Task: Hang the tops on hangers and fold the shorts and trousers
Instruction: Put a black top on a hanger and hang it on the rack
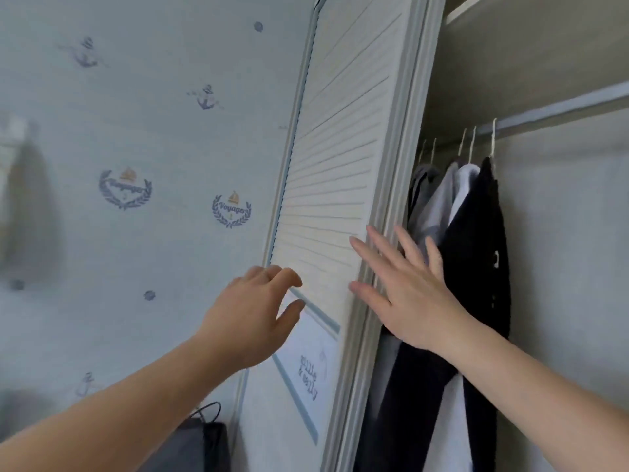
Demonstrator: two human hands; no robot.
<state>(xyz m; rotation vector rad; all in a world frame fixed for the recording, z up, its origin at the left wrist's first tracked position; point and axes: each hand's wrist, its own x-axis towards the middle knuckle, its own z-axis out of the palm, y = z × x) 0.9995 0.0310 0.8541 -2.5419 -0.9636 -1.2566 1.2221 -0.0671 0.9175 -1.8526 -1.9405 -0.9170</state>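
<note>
Wallpapered bedroom, open wardrobe (561, 46) at right: saw several tops (476, 233) already hung on hangers (471, 148) along the rail (561, 109), laid right hand (408, 294) on the louvred door (333, 165) edge, fingers (371, 257) straight and spread, left hand (248, 318) loosely curled, empty; folding apparently left, no shorts visible.

A single head-worn view looks forward from close before a wardrobe, tilted so that the louvred door (333, 165) leans across the middle of the frame. The wallpapered wall (136, 131) fills the left half; the rail (561, 110) and hanging clothes (476, 240) take the right. Both forearms enter from the lower edge, with the left hand (252, 315) and right hand (408, 294) near the centre.
</note>
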